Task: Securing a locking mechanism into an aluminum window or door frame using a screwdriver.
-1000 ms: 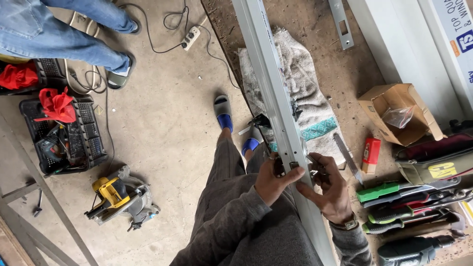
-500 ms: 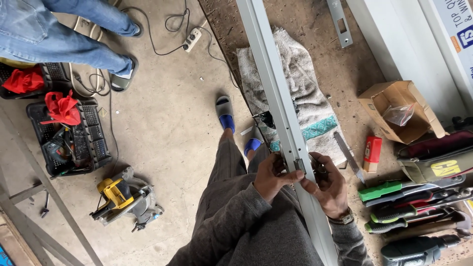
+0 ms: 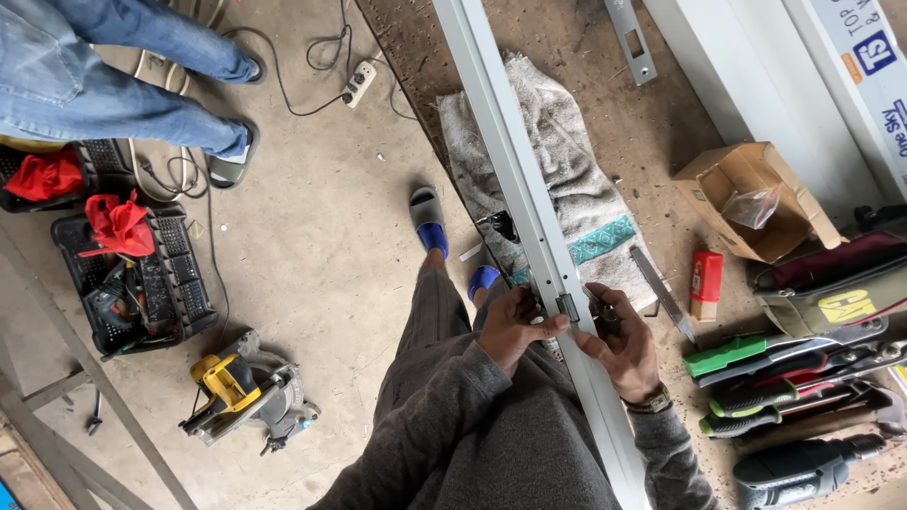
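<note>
A long metal profile (image 3: 529,217) runs across the workbench (image 3: 661,151), lying over a towel (image 3: 567,161), with the left hand (image 3: 515,326) on its left side and the right hand (image 3: 624,345) on its right, both around a small fitting (image 3: 568,308). Right of the hands lie a file (image 3: 661,291), a small box (image 3: 705,283), an open carton (image 3: 746,198) and hand tools (image 3: 794,378). On the floor to the left sit a circular saw (image 3: 248,389) and a crate (image 3: 132,274), beside another person's legs (image 3: 123,66).

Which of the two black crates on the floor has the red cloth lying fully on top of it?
The nearer black crate, beside the yellow power saw; its red cloth lies on top. The other crate, by the jeans-clad legs, is mostly cut off at the frame edge.
</note>
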